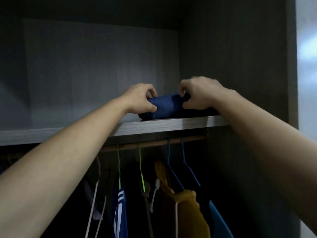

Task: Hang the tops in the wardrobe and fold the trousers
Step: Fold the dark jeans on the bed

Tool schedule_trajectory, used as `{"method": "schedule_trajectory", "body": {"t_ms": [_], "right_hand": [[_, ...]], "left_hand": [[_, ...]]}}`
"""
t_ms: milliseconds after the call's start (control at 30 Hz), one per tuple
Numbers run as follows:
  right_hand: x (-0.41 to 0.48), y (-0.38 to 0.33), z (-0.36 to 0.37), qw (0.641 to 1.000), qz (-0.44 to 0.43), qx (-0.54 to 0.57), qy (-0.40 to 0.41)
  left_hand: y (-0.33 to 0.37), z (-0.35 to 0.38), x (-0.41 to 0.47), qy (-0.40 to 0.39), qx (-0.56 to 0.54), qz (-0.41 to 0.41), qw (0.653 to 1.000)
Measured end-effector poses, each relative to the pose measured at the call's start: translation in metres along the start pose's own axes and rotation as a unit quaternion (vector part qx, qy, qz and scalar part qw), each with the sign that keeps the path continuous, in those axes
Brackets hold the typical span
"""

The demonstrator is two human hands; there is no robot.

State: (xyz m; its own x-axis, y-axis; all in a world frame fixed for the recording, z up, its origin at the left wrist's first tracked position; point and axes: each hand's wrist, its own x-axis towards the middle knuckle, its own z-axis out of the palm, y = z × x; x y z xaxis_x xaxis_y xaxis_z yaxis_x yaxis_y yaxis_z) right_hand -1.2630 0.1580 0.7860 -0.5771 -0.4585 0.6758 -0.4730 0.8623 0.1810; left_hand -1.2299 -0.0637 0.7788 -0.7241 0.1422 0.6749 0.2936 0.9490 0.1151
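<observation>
**Folded bundle lies crosswise between the two hands, at the shelf's front edge**

The folded blue garment (pixel 165 105), to judge by the task a pair of trousers, sits on the wardrobe shelf (pixel 154 125) above the hanging rail (pixel 154 145), close to the shelf's front lip and toward the right-hand wall. Its long axis runs left to right, roughly along the shelf edge. The left hand (pixel 139 98) grips the left end, fingers curled over the top and thumb tucked under the front. The right hand (pixel 200 93) grips the right end the same way, fingertips hooked down into the cloth. Neither hand is nearer than the other; the bundle spans the gap between them, straight ahead and above the arms. A darker folded piece (pixel 200 112) seems to lie under or just beside its right part, though the dim light leaves this unclear.

Whatever comes next, a push deeper or a simple release, probably turns on that crosswise lie: both ends must go back evenly or the fold will skew. Below, a yellow hooded top (pixel 187 203) and a blue striped top (pixel 120 203) hang on the rail.
</observation>
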Motion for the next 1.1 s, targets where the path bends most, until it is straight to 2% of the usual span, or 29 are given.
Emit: {"method": "schedule_trajectory", "body": {"t_ms": [100,167,267,367,533,733,867,1000,1100], "right_hand": [[0.014,-0.002,0.022,0.998,0.010,0.008,-0.066],[0.027,0.002,0.038,0.997,0.006,0.000,-0.076],[0.049,0.010,0.055,0.990,0.006,0.009,-0.140],[0.065,0.018,0.067,0.976,0.015,0.027,-0.217],[0.078,0.027,0.076,0.968,0.004,0.035,-0.249],[0.064,0.026,0.083,0.976,0.023,0.097,-0.194],[0.038,0.029,0.074,0.980,0.060,0.143,-0.122],[-0.001,0.025,0.046,0.986,0.101,0.132,-0.014],[-0.042,0.004,0.030,0.986,0.116,0.067,0.097]], "left_hand": [[0.002,0.010,0.013,0.045,0.193,0.017,0.980],[-0.002,0.021,0.022,0.007,0.248,0.028,0.968],[-0.009,0.027,0.040,-0.127,0.262,0.023,0.956],[-0.011,0.031,0.052,-0.250,0.253,-0.016,0.935],[-0.024,0.042,0.063,-0.278,0.231,-0.032,0.932],[-0.031,0.041,0.053,-0.174,0.171,0.005,0.970],[-0.029,0.031,0.038,-0.120,0.169,0.017,0.978],[-0.023,0.008,0.004,-0.005,0.231,0.010,0.973],[-0.013,-0.007,-0.038,0.110,0.220,0.018,0.969]]}}
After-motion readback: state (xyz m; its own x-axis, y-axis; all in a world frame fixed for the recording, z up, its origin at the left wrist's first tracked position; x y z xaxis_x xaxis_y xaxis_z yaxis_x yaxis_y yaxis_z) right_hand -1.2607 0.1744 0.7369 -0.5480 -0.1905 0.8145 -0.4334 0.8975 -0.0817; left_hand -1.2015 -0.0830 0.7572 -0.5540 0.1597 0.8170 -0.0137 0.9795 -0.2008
